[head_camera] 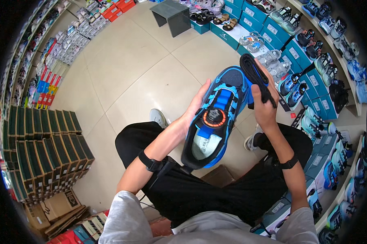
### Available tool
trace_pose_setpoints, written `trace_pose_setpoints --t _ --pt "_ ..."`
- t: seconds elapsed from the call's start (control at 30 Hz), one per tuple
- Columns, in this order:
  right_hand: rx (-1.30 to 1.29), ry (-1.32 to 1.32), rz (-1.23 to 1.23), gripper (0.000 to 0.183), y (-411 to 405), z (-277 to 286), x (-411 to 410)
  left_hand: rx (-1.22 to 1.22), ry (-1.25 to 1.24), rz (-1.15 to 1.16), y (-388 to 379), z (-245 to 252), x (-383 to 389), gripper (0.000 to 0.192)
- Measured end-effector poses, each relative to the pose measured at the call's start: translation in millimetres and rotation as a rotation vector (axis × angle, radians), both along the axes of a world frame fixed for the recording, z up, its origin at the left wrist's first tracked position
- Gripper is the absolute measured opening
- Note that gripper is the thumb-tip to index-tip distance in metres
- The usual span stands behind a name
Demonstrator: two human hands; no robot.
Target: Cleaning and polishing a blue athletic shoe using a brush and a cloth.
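My left hand (196, 105) grips a blue and black sports shoe (241, 102) along its left side, above my lap. The shoe's toe points away from me, and its opening with a pale insole faces up. On its tongue sits a round black lacing dial (214, 117) with an orange ring. In my right hand (266, 113) is a folded black cloth (253, 70), pinched under the thumb. The cloth lies against the right side of the toe. Blue material shows beneath it; whether this belongs to the cloth is unclear.
Teal shoeboxes (293, 53) with shoes on display line the right side. A grey stool (172, 15) stands ahead on the tiled floor (134, 70). Dark green boxes (49, 146) are stacked at left, beside flattened cardboard (61, 205). More shelves (33, 45) curve along the far left.
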State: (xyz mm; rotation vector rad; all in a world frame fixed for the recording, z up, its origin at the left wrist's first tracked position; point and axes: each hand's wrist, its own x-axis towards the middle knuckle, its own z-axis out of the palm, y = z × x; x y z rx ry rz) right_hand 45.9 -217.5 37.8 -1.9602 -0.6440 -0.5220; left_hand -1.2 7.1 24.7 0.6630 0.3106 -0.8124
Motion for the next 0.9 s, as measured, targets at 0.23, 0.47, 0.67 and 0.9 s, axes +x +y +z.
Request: trace_pose_setpoints --t 0.23,0.47,0.67,0.9 --pt "0.087 0.103 0.02 0.057 8 -8 -9 -0.346 0.313 0.032 -2 47 -21 0.086" --pt "-0.062 -0.199 0.146 0.069 12 -5 -23 -0.244 -0.337 0.146 15 18 -43 0.047" --pt "-0.123 -0.339 0.415 0.064 19 0 -52 0.381 -0.798 0.216 28 -44 -48 0.041" --pt "-0.204 -0.426 0.466 0.061 17 3 -56 -0.378 -0.135 0.04 26 -64 -14 0.042"
